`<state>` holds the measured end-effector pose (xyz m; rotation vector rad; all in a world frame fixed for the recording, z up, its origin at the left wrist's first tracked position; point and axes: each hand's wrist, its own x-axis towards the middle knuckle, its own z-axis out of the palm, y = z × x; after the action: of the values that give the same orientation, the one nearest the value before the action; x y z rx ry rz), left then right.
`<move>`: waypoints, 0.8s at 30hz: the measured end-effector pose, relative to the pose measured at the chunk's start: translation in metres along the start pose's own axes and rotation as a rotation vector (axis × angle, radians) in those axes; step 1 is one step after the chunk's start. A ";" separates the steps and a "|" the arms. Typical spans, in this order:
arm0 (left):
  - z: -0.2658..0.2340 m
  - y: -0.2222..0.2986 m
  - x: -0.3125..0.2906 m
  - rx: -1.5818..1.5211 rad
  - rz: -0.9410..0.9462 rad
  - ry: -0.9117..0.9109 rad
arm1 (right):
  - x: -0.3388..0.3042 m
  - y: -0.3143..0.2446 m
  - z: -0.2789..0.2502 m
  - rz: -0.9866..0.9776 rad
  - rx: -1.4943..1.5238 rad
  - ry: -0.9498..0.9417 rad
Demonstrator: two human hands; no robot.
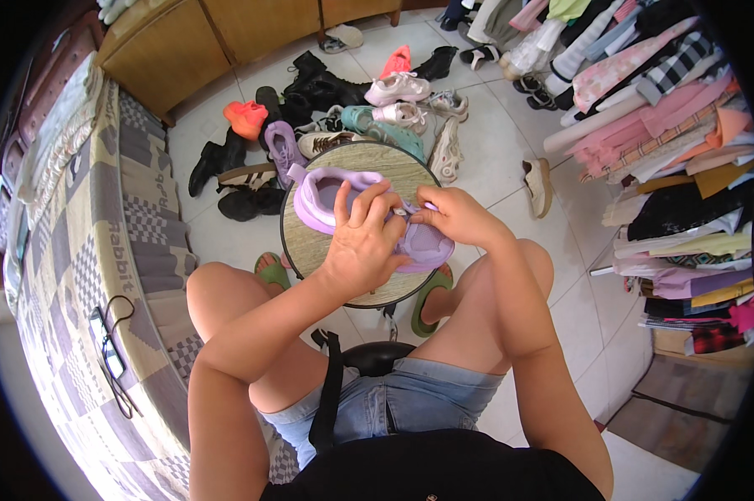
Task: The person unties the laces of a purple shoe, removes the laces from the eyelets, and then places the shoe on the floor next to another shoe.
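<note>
A lilac sneaker (314, 200) lies on a small round wood-topped table (310, 255) between my knees. Its opening and heel tab point to the far left, its toe to the near right. My left hand (362, 238) lies over the middle of the shoe, fingers curled onto the lacing area. From the other side, my right hand (459, 219) pinches a lilac shoelace beside the tongue, thumb and forefinger pressed together. My fingers hide much of the lacing. A similar lilac sneaker (283, 149) stands on the floor just past the table's far left edge.
Many shoes crowd the tiled floor beyond the table, among them black boots (310, 79), teal clogs (385, 129) and white sneakers (446, 150). Clothes (661, 125) hang along the right. A covered bed (101, 250) at left carries a phone (112, 357) with a cord.
</note>
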<state>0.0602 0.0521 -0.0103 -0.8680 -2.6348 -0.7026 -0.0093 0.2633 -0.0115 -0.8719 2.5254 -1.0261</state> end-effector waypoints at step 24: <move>0.006 -0.007 -0.002 -0.076 0.177 -0.076 | 0.022 0.069 -0.007 0.374 0.122 1.120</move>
<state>0.0574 0.0495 -0.0188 -1.1546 -2.5696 -0.7408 -0.0592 0.2921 -0.0562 0.3782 3.1702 -1.8288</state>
